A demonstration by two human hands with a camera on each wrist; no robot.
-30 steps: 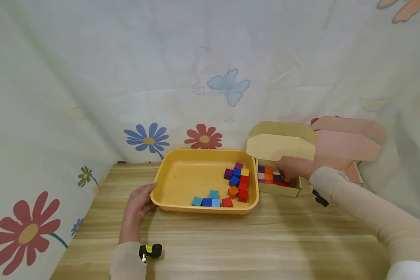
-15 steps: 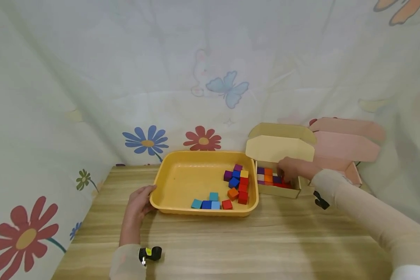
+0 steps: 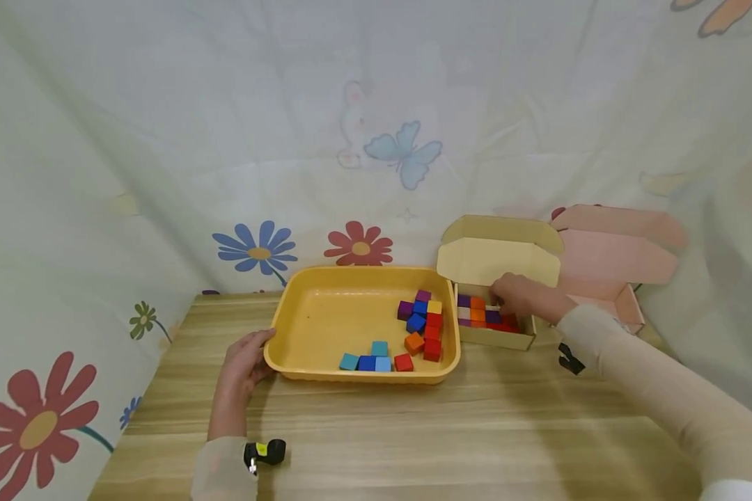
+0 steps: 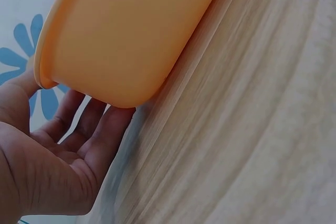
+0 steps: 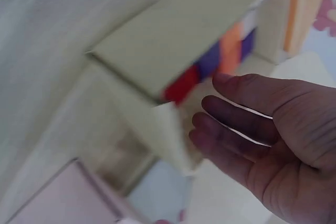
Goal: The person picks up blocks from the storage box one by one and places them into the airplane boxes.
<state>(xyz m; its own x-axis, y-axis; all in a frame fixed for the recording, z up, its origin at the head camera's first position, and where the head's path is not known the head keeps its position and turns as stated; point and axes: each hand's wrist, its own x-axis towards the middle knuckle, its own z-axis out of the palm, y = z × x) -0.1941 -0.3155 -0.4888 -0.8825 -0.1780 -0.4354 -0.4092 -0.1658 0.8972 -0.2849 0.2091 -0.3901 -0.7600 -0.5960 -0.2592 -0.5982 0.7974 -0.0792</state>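
At the left end of the yellow tray (image 3: 345, 379), my left hand (image 3: 244, 358) grips the rim with its thumb, fingers against the outer wall (image 4: 121, 51). Several coloured cubes lie in the tray, among them a teal cube (image 3: 379, 348), an orange cube (image 3: 414, 343) and a red cube (image 3: 404, 362). My right hand (image 3: 529, 298) reaches into the pale yellow cardboard box (image 3: 495, 337). In the right wrist view its fingers are loosely bent beside the cubes, with nothing seen between them. Packed inside are a red cube (image 5: 181, 84), an orange cube (image 5: 230, 48) and purple ones.
The box's lid (image 3: 498, 261) stands raised behind it. To its right is a pink cardboard box (image 3: 629, 309), also with its lid up. The wooden table (image 3: 376, 438) meets a flower-printed curtain (image 3: 288, 139) at the back and left.
My right hand has lifted slightly from the red cubes in the box, and more red shows below its fingers. The left hand stays on the tray. The head view has shifted a little.
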